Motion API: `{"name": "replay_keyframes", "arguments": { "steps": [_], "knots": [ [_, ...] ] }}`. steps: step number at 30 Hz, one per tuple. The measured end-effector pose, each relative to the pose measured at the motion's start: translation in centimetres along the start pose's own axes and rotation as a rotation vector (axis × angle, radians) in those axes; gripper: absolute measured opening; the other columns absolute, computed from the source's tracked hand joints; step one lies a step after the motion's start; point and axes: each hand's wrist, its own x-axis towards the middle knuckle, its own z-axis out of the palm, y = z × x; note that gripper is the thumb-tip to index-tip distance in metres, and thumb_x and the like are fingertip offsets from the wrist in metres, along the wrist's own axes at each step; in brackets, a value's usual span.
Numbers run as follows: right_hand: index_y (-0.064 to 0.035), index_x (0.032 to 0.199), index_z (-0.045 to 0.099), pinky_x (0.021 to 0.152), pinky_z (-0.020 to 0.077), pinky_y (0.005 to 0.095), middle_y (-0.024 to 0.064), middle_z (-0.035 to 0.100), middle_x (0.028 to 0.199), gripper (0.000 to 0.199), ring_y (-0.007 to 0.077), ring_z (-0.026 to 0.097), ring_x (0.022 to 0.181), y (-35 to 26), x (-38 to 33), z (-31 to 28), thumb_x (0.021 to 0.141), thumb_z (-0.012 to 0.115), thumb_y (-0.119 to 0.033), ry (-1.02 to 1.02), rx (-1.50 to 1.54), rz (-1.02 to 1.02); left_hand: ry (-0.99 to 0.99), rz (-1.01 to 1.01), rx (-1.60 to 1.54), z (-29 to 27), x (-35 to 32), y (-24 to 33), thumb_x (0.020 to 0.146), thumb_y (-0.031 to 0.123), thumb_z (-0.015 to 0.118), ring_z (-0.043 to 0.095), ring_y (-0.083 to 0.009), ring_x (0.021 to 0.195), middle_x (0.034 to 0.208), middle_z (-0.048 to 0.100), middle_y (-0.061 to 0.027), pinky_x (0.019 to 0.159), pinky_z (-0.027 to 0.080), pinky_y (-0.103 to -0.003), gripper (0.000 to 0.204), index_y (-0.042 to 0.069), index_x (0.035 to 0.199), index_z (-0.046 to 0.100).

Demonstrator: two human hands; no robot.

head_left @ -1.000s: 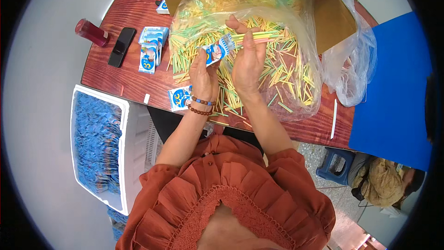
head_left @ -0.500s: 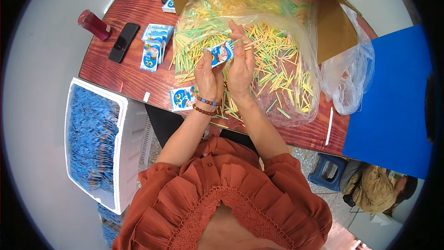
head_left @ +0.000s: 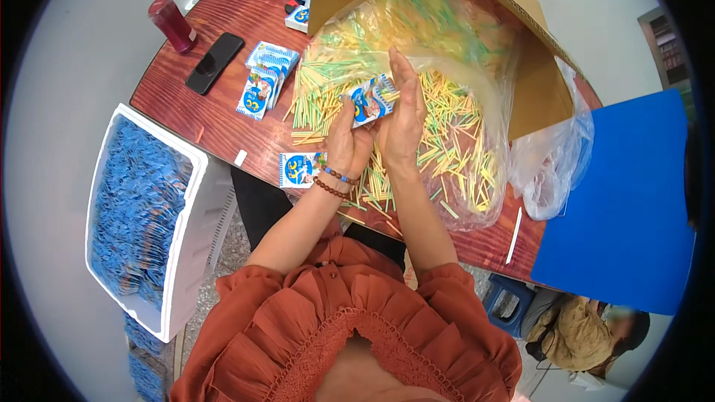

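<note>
A small blue-and-white packet [head_left: 370,103] is held tilted over the table's front part. My left hand [head_left: 348,141], with beaded bracelets at the wrist, is closed around its left end. My right hand [head_left: 403,128] is upright at the other end, thumb and fingers pinched on a thin yellow stick [head_left: 391,95] against the packet; the rest of that palm's contents is hidden. Beneath both hands spread many loose yellow and green sticks [head_left: 454,123] on a clear plastic bag [head_left: 488,212]. Another such packet [head_left: 298,170] lies flat beside my left wrist.
A cardboard box [head_left: 532,115] lies open behind the sticks. To the left are stacked packets [head_left: 261,89], a black phone [head_left: 215,63] and a red bottle [head_left: 172,24]. A white foam box [head_left: 195,231] full of blue packets stands lower left. A blue board [head_left: 618,208] is at right.
The whole view has shifted and turned slightly. My right-hand fingers have drawn closer together, and the yellow stick now lies against the packet's right end. My left hand keeps its hold.
</note>
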Motion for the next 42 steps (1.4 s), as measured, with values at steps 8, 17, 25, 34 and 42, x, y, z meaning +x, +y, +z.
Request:
{"name": "replay_keyframes", "arguments": {
  "steps": [8,17,25,34,42],
  "knots": [
    [0.0048,0.134,0.045,0.112,0.0266,0.0359,0.0170,0.048,0.138,0.060,0.0245,0.040,0.132,0.1,0.8,0.7,0.101,0.039,-0.045,-0.118,0.019,0.081,-0.021,-0.067,-0.134,-0.6,0.5,1.1,0.098,0.033,0.051,0.053,-0.0206,0.115,0.126,0.057,-0.0075,0.104,0.040,-0.037,0.043,0.005,0.130,0.048],
    [0.0049,0.128,0.050,0.113,0.0256,0.0402,0.0183,0.047,0.138,0.053,0.0262,0.040,0.133,1.2,1.6,1.4,0.102,0.039,-0.040,-0.162,0.028,0.087,-0.020,-0.020,-0.211,-1.8,0.8,2.5,0.096,0.026,0.057,0.057,-0.0216,0.112,0.121,0.060,-0.0080,0.098,0.045,-0.040,0.037,0.005,0.126,0.050],
    [0.0006,0.115,0.058,0.073,0.0482,0.0263,0.0018,0.057,0.076,0.033,0.0112,0.055,0.070,2.9,1.9,0.3,0.099,0.049,-0.026,-0.166,0.058,0.356,0.034,0.156,-0.113,-3.6,-0.3,7.8,0.095,0.018,0.058,0.060,-0.0228,0.109,0.119,0.062,-0.0088,0.094,0.049,-0.041,0.028,0.008,0.121,0.054],
    [0.0023,0.090,0.068,0.061,0.0481,0.0290,0.0122,0.070,0.079,0.026,0.0150,0.064,0.069,8.9,0.3,11.4,0.088,0.061,-0.022,-0.571,-0.127,0.339,0.343,0.682,0.314,-8.2,-2.3,14.2,0.092,0.010,0.061,0.061,-0.0142,0.096,0.109,0.062,-0.0062,0.083,0.050,-0.029,0.023,0.003,0.114,0.056],
    [0.0001,0.089,0.068,0.074,0.0492,0.0432,0.0206,0.068,0.088,0.039,0.0374,0.065,0.084,10.1,2.4,12.1,0.082,0.062,-0.037,-0.612,-0.691,0.253,0.512,0.739,1.167,-9.8,-1.7,15.7,0.087,0.013,0.064,0.055,-0.0189,0.101,0.111,0.057,-0.0109,0.087,0.044,-0.030,0.035,-0.002,0.118,0.057]
  ]
}}
